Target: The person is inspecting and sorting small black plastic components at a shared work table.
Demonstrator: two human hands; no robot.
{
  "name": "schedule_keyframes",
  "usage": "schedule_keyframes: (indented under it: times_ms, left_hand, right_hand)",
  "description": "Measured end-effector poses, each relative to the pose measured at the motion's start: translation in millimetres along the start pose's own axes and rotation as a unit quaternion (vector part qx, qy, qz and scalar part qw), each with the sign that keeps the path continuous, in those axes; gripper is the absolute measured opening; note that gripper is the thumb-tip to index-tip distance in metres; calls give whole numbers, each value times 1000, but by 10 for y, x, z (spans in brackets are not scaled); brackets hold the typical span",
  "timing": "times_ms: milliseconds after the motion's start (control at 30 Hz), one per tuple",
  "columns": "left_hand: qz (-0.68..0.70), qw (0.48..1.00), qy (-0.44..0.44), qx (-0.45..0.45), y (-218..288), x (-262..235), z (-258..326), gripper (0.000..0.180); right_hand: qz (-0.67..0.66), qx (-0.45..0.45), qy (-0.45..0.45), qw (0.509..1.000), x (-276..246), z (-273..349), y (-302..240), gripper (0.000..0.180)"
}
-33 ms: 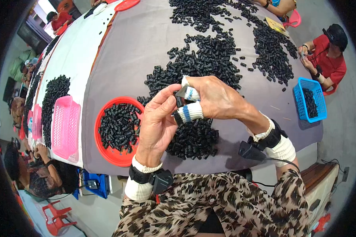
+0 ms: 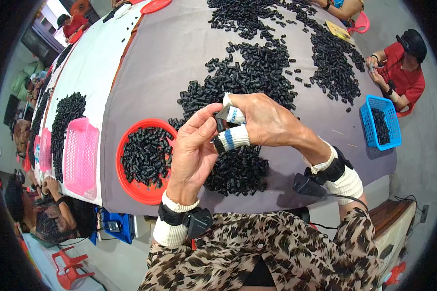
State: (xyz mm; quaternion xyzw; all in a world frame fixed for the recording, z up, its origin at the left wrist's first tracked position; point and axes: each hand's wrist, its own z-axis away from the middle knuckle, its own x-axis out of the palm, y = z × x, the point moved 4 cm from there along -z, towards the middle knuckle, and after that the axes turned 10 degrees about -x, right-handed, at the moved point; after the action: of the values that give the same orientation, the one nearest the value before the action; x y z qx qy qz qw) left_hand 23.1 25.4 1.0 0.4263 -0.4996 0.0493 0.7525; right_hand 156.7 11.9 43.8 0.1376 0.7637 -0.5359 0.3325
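Observation:
My left hand (image 2: 195, 145) pinches a small black cylindrical part (image 2: 221, 124) between its fingertips, over the table. Close against it is my right hand (image 2: 269, 119), wearing white knitted finger covers (image 2: 234, 137), one with blue and black bands. From its covered fingers a small grey blade-like piece (image 2: 222, 113) sticks out toward the black part; its other end is hidden in the grip. Beneath the hands lies a pile of similar black parts (image 2: 238, 169). To the left, a round red tray (image 2: 123, 177) holds many more of them.
A larger heap of black parts (image 2: 252, 68) spreads beyond my hands on the grey-covered table (image 2: 155, 72). A blue basket (image 2: 368, 121) stands at the right edge, near a person in red (image 2: 405, 77). Pink baskets (image 2: 80, 169) stand at the left. A cable (image 2: 344, 197) runs from my right wrist.

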Motion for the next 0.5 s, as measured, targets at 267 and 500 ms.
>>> schedule_keyframes:
  times_ms: [267,500]
  left_hand:
    - [-8,1000,4,-2,-24,-2,-8,28]
    - [-2,1000,-9,1,-42,-2,-25,27]
  right_hand:
    - [-31,-29,9,999,-1,27,-5,43]
    - [1,-31,8,999,-25,39,-23,46]
